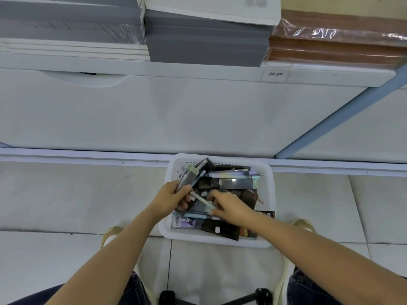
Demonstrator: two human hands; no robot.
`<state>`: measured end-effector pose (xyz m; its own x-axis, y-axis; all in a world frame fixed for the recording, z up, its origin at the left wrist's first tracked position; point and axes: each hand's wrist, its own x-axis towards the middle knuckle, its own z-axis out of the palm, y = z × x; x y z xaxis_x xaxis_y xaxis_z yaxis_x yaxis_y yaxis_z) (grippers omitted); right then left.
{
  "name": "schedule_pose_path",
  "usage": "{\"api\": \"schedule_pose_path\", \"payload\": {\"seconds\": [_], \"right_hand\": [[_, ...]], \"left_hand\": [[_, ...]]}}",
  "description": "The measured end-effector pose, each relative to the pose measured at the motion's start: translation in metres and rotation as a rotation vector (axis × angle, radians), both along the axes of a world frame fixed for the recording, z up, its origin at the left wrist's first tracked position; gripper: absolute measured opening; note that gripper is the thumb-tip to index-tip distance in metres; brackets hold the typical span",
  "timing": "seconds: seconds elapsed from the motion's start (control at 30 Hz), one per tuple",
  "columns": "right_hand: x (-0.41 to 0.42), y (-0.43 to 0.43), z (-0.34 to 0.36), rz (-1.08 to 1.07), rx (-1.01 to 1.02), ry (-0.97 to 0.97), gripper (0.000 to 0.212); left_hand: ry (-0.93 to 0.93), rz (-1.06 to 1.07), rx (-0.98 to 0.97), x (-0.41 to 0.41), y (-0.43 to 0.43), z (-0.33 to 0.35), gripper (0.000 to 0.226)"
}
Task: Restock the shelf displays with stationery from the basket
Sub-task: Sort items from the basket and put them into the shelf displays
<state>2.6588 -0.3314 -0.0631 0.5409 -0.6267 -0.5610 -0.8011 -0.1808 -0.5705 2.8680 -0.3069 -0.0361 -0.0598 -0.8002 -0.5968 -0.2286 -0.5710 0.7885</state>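
Observation:
A white plastic basket sits on the tiled floor in front of the shelf unit, filled with dark packs of pens and loose pastel pens. My left hand grips a bundle of dark pen packs, tilted up over the basket's left side. My right hand reaches into the middle of the basket and pinches a pale green pen that lies slanted between both hands. More packs lie at the basket's near edge, partly hidden under my right hand.
The white shelf base rises behind the basket, with a blue upright at right. Above it lie stacks of grey notebooks, white ones and wrapped brown ones. My knees and shoes flank the basket.

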Motion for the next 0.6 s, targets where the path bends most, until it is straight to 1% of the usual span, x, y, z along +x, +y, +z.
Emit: {"api": "schedule_pose_path", "payload": {"seconds": [0.07,0.17,0.23,0.33,0.43,0.6], "right_hand": [[-0.007,-0.010,0.002,-0.057,0.043,-0.050,0.023],[-0.013,-0.020,0.009,-0.017,-0.001,-0.103,0.023],[-0.013,-0.028,0.017,0.008,0.010,-0.151,0.023],[-0.005,-0.038,0.034,-0.004,0.064,-0.249,0.017],[0.005,-0.046,0.051,-0.107,0.132,-0.362,0.016],[0.004,-0.047,0.062,-0.171,0.185,-0.441,0.019]], "left_hand": [[-0.038,0.001,-0.007,0.000,0.001,-0.001,0.027],[-0.073,0.035,-0.051,-0.001,0.001,-0.002,0.028],[-0.156,0.037,-0.121,-0.001,-0.001,-0.001,0.026],[-0.235,-0.066,-0.203,-0.002,-0.005,0.006,0.022],[-0.177,-0.192,-0.197,-0.004,-0.005,0.012,0.024],[-0.030,-0.225,-0.136,-0.002,-0.007,0.020,0.021]]}}
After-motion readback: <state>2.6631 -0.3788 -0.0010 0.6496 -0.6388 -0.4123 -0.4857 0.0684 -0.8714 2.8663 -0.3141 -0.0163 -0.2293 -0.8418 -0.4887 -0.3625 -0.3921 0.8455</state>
